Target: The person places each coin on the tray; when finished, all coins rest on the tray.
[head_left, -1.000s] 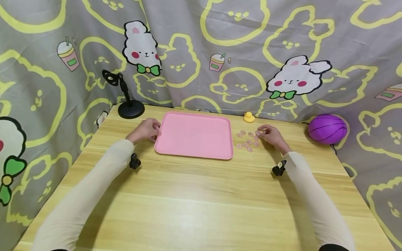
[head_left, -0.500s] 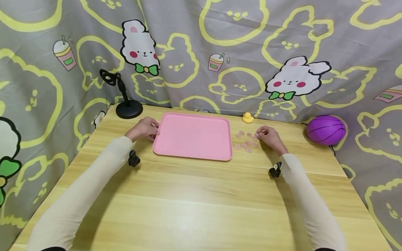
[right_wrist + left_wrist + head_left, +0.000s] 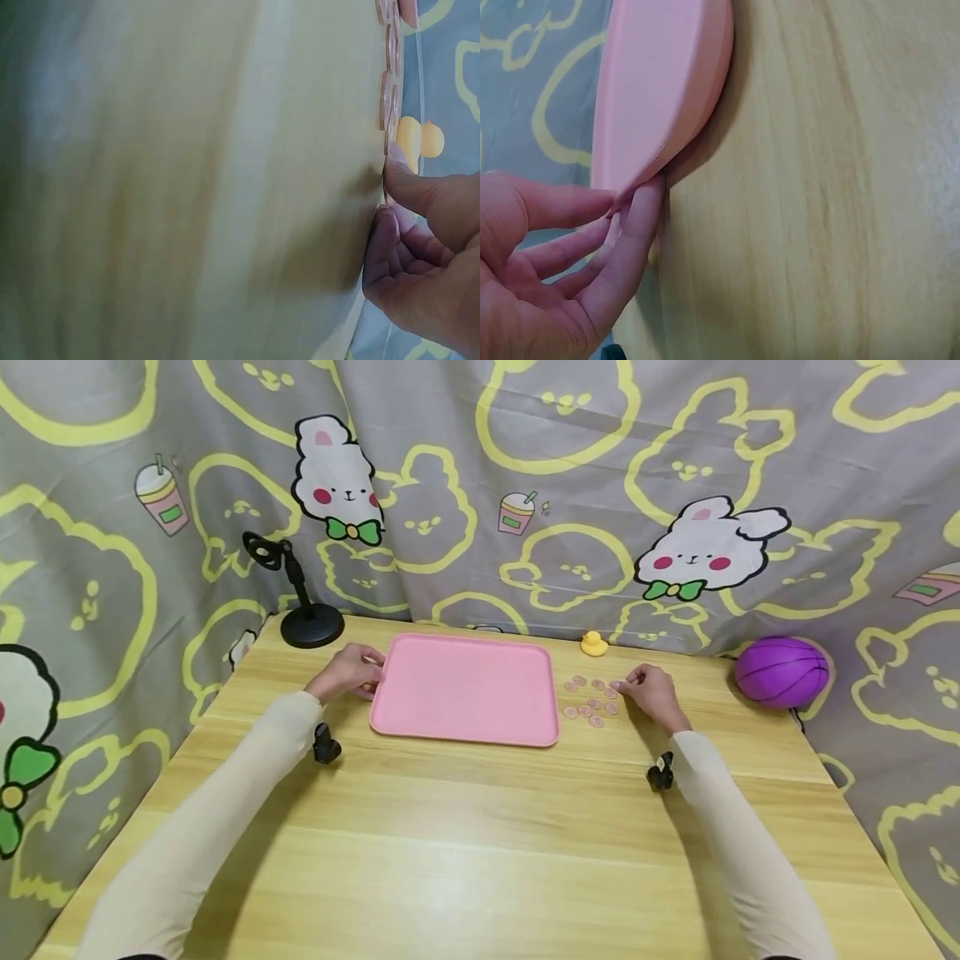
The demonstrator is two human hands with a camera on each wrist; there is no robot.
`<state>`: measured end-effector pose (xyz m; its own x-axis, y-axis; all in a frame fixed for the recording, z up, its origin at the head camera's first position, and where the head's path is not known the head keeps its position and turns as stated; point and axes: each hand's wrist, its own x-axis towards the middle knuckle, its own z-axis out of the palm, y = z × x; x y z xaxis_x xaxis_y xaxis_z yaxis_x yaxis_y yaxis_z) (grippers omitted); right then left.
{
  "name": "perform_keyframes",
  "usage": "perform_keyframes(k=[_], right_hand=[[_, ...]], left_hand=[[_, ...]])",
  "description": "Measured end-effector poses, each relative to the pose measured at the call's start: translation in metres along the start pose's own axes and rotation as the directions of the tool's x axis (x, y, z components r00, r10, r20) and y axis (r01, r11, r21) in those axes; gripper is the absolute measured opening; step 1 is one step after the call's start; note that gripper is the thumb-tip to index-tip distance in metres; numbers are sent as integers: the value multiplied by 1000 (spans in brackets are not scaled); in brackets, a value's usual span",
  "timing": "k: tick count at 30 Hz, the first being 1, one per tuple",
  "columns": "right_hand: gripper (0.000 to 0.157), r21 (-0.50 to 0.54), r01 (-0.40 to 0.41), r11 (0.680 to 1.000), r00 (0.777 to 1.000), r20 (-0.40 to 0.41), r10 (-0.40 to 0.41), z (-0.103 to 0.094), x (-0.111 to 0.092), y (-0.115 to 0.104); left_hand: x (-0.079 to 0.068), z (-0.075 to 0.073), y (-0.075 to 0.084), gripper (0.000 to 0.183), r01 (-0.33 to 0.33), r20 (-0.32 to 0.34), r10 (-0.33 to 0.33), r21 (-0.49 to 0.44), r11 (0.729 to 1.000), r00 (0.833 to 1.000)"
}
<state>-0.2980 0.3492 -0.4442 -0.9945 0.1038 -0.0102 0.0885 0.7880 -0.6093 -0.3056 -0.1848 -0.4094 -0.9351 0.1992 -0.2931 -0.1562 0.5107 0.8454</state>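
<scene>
My left hand [image 3: 347,672] pinches the left rim of a pink tray [image 3: 465,689]. In the left wrist view, the thumb lies on top of the rim and fingers [image 3: 634,240] curl beneath it. The tray tilts across that view, which cannot tell me if it is lifted. At the right, my right hand [image 3: 651,695] has its thumb and fingers at the edge of a group of coin-like pink discs [image 3: 594,703]. Its thumb [image 3: 409,180] and curled fingers appear to pinch one disc, mostly hidden. The other discs lie flat between the tray and that hand.
A yellow rubber duck [image 3: 594,643] sits behind the discs. At the right stands a purple ball [image 3: 782,672], and a black stand [image 3: 311,625] is at the back left. A patterned curtain [image 3: 450,510] hangs along the wooden table's [image 3: 465,843] back edge.
My right fingertips have shifted slightly at the outer edge of the discs. The left hand keeps its grip on the tray rim, and the tray has not visibly moved on the table.
</scene>
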Motion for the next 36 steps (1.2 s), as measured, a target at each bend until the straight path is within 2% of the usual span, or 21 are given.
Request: perform_keyframes(k=[3,8,13,17,22,25,30,33,36], right_hand=[[28,-8,40,999,999,-12,-40,-1,2,0],[17,92,136,986,991,-29,-134,-5,1,-3],[21,171,150,974,988,-49,-143,-9,-4,-23],[26,294,129,947,991,-10,-132,-8,-7,-45],[33,479,47,876,989,102,-109,3,-9,-66],[36,528,-21,849,985,157,-73,11,-8,-77],[35,538,-90,838,979,202,-25,36,3,-105],[31,558,-114,822,979,202,-1,58,12,-125],[28,598,-123,792,982,191,8,79,16,-144]], left_hand=[[-1,0,1,47,1,-9,-1,4,1000,1000],[-3,1,3,45,8,-9,-8,4,1000,1000],[-6,0,1,45,14,-17,-14,-11,1000,1000],[-5,-1,0,51,10,-17,-11,-31,999,1000],[-6,1,0,59,51,11,-50,-48,998,999],[-7,0,-1,62,68,35,-66,-64,996,997],[-8,-6,-3,63,32,59,-28,-65,997,998],[-6,-7,-3,63,32,63,-28,-63,998,998],[-4,-6,-2,63,38,63,-34,-59,998,997]])
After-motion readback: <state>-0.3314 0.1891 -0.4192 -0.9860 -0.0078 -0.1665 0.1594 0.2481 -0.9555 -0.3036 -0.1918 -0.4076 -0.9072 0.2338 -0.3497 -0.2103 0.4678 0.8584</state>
